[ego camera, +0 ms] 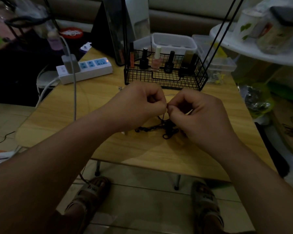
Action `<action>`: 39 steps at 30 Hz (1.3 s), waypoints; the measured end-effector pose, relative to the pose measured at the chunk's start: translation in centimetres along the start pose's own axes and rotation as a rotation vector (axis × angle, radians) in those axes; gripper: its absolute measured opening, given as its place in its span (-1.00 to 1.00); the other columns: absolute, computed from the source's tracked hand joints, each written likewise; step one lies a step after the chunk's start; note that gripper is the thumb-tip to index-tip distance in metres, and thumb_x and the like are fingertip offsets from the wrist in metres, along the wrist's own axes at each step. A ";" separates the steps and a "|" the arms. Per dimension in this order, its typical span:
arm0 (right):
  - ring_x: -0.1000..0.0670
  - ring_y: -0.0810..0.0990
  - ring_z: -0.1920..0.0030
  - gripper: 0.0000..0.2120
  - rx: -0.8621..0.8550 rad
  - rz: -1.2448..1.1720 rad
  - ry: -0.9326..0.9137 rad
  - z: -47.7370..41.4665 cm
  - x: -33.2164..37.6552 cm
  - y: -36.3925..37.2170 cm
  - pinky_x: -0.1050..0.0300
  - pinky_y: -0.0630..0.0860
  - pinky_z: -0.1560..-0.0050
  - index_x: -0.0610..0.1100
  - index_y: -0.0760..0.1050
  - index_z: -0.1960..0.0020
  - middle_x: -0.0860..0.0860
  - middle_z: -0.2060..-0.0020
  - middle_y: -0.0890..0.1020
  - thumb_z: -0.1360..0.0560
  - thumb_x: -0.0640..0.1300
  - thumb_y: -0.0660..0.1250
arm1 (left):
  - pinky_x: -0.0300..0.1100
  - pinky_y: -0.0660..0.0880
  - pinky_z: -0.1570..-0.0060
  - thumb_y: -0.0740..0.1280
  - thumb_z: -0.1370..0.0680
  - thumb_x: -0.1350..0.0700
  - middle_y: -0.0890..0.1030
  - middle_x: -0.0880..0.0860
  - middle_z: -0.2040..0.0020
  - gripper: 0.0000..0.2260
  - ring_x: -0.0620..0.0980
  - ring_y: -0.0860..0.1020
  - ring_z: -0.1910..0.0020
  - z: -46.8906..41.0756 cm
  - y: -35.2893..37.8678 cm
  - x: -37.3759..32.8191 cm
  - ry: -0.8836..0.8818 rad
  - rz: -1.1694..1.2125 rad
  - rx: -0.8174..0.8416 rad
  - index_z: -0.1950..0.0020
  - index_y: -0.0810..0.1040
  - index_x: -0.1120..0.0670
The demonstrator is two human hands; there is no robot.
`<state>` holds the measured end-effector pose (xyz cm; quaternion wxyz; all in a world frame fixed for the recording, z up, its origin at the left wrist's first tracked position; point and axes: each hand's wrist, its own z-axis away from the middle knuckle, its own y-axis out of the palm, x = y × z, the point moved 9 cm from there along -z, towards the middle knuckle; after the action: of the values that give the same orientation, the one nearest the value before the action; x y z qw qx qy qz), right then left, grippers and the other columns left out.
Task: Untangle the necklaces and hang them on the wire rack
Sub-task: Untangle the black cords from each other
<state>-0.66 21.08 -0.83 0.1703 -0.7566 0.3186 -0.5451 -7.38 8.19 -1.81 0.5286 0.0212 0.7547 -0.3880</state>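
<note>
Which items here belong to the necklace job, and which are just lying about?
In use: tangled black necklaces, a strand pinched between the fingers of the left hand and right hand; wire rack; thin chain on the table.
Lying about: power strip; nail polish bottles; white plastic tub.

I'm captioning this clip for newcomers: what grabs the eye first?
The left hand and right hand meet mid-frame, both pinching a strand of the tangled black necklaces lying on the wooden table. Behind them stands a black wire rack holding nail polish bottles.
</note>
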 end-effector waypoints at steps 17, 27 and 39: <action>0.08 0.64 0.17 -0.94 -0.060 -0.037 0.016 -0.2 -0.3 -1.2 0.30 0.53 0.23 0.02 0.65 0.00 0.12 0.19 0.68 -0.54 -0.10 0.49 | -0.27 0.44 0.32 0.44 -0.54 0.18 0.58 -0.08 0.32 -0.96 -0.19 0.47 0.35 -0.2 -0.4 0.5 -0.040 0.108 -0.032 0.11 0.66 0.11; 0.14 0.56 0.24 -0.95 0.011 0.434 -0.226 0.2 1.9 -0.1 0.00 0.57 0.23 0.02 0.63 0.00 0.19 0.21 0.62 -0.56 -0.03 0.40 | -0.34 0.33 0.50 0.46 -0.54 0.16 0.52 -0.17 0.45 -0.93 -0.23 0.40 0.49 -0.1 0.4 0.5 -0.023 0.004 -0.001 0.14 0.64 0.07; 0.12 0.57 0.21 -0.97 0.000 0.325 -0.152 -0.3 1.1 0.2 0.07 0.54 0.22 -0.03 0.58 -0.02 0.14 0.21 0.61 -0.59 -0.09 0.38 | -0.15 0.48 0.31 0.42 -0.56 0.17 0.59 -0.06 0.32 -0.94 -0.16 0.50 0.35 -0.3 -0.1 0.6 -0.046 0.077 -0.009 0.11 0.66 0.07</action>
<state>-0.81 20.28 -0.06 0.2796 -0.7341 0.4228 -0.4518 -7.89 8.06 -2.23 0.5603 0.0390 0.7428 -0.3645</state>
